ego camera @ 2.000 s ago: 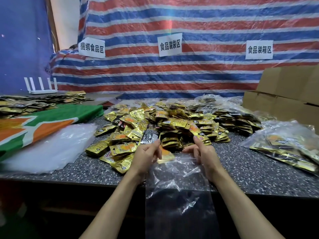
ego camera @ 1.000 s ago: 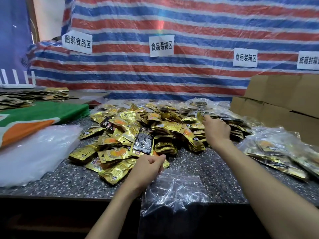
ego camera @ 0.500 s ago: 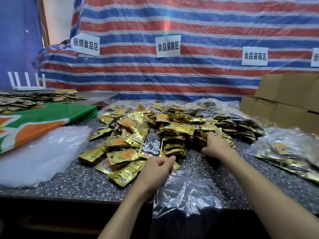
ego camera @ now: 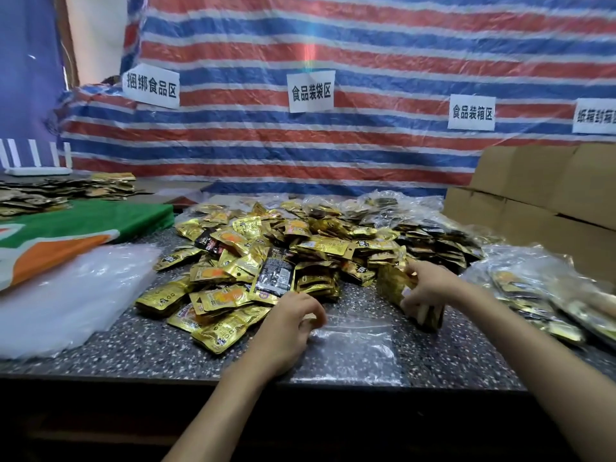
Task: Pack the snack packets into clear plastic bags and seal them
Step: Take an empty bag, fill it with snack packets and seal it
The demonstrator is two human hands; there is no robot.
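A big heap of gold and black snack packets [ego camera: 283, 248] covers the middle of the speckled counter [ego camera: 140, 348]. A clear plastic bag [ego camera: 353, 351] lies flat at the front edge. My left hand [ego camera: 286, 325] pinches the bag's top left corner by its mouth. My right hand [ego camera: 430, 288] grips a stack of gold packets [ego camera: 393, 285], held just right of the bag's mouth and above the counter.
Filled clear bags [ego camera: 540, 295] lie at the right, with cardboard boxes [ego camera: 540, 201] behind them. A stack of empty plastic bags [ego camera: 66, 295] and a green and orange sack [ego camera: 60, 235] lie at the left. A striped tarpaulin with paper signs hangs behind.
My right hand left the bag, reached into the heap, closed on a stack of packets and drew it back toward the bag. My left hand kept its hold on the bag.
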